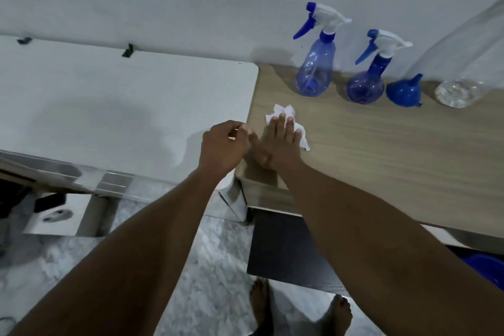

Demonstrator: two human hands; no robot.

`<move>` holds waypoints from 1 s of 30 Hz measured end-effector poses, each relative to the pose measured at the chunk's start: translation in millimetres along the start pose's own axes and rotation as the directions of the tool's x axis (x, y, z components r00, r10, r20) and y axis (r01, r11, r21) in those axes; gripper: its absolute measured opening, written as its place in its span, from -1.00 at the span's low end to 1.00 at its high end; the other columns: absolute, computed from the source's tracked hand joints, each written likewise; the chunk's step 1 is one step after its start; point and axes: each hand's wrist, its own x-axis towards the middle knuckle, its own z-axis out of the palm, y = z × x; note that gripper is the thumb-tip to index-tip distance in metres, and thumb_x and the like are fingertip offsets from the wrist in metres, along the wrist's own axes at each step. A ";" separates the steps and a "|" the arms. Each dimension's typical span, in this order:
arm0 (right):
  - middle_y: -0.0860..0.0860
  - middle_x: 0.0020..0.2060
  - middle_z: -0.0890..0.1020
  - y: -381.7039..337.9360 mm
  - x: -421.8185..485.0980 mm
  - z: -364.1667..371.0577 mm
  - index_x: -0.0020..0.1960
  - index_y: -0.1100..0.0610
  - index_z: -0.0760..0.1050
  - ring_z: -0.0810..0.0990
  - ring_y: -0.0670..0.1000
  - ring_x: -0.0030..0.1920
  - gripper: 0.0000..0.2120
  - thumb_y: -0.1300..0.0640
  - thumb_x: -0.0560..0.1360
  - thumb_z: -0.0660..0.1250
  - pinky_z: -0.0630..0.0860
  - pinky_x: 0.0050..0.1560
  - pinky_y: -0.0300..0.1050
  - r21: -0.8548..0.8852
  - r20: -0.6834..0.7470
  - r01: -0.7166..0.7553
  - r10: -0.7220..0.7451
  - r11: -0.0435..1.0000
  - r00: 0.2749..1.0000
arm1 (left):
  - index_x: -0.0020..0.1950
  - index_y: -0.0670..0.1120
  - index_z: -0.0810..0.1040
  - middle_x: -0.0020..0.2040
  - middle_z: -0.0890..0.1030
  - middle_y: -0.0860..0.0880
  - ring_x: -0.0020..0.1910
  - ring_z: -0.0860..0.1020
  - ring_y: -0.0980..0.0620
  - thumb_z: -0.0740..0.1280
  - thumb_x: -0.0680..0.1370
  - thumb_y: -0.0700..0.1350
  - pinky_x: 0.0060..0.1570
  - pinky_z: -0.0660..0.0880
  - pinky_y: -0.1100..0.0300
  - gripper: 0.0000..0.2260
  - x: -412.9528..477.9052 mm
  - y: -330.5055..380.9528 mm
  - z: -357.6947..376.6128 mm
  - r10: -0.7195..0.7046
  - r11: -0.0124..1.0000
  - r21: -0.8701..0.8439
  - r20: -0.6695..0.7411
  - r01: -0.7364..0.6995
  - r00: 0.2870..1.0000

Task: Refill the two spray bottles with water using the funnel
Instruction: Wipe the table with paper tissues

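Two blue spray bottles stand at the back of the wooden table point(381, 161): a tall one point(316, 68) and a round-bellied one point(365, 84) to its right, both with white and blue trigger heads. A blue funnel point(405, 91) lies mouth down beside them. Further right a clear plastic water bottle point(461, 73) stands, leaning out of frame. My right hand point(281, 144) presses flat on a crumpled white tissue point(283, 114) near the table's left edge. My left hand point(225, 148) hovers just left of it, fingers curled, holding nothing that I can see.
A white surface point(122, 106) adjoins the wooden table on the left, level with it. The wall rises directly behind the bottles. Below are a marbled floor, my bare feet point(300, 311), a dark panel under the table and something blue at the lower right.
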 end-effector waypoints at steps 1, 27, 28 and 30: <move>0.14 0.62 -0.19 0.0 -7.0 2.3 0.63 0.20 -0.18 -0.26 0.17 0.61 -0.12 -0.40 0.55 -0.20 -0.28 0.54 0.26 -0.039 0.012 0.047 -0.047 0.998 0.999 | 0.00 0.04 0.67 -0.13 0.67 0.16 -0.11 0.63 0.17 0.27 0.62 0.04 -0.07 0.40 0.38 -0.80 -1.1 -1.4 -0.5 -0.005 1.000 -0.004 -0.004 0.005 1.000; 0.05 0.63 -0.07 360.1 -150.4 -110.2 0.64 0.11 -0.10 -0.11 0.09 0.62 0.03 -0.51 0.39 -0.47 -0.03 0.58 0.13 -0.317 0.003 0.202 -0.212 0.927 0.977 | 0.00 0.02 0.70 -0.16 0.70 0.09 -0.13 0.64 0.10 0.32 0.58 0.09 0.01 0.57 0.14 -0.79 -137.5 157.9 217.7 0.085 0.994 -0.069 0.083 -0.080 0.993; 0.06 0.63 -0.08 377.9 -155.6 -115.0 0.64 0.11 -0.10 -0.11 0.10 0.62 0.00 -0.51 0.41 -0.45 -0.02 0.59 0.15 -0.310 -0.016 0.166 -0.180 0.936 0.984 | -0.02 0.03 0.70 -0.17 0.70 0.10 -0.13 0.64 0.09 0.32 0.57 0.11 0.02 0.58 0.11 -0.78 -142.8 166.0 226.8 0.091 0.994 -0.072 0.102 -0.084 0.991; 0.06 0.63 -0.09 410.1 -168.1 -123.4 0.64 0.11 -0.10 -0.11 0.10 0.62 -0.05 -0.48 0.46 -0.37 -0.01 0.58 0.18 -0.280 -0.067 0.085 -0.108 0.956 0.992 | -0.03 0.03 0.70 -0.17 0.70 0.09 -0.12 0.65 0.07 0.32 0.57 0.11 0.02 0.58 0.10 -0.77 -153.1 181.8 241.1 0.112 0.992 -0.067 0.147 -0.103 0.983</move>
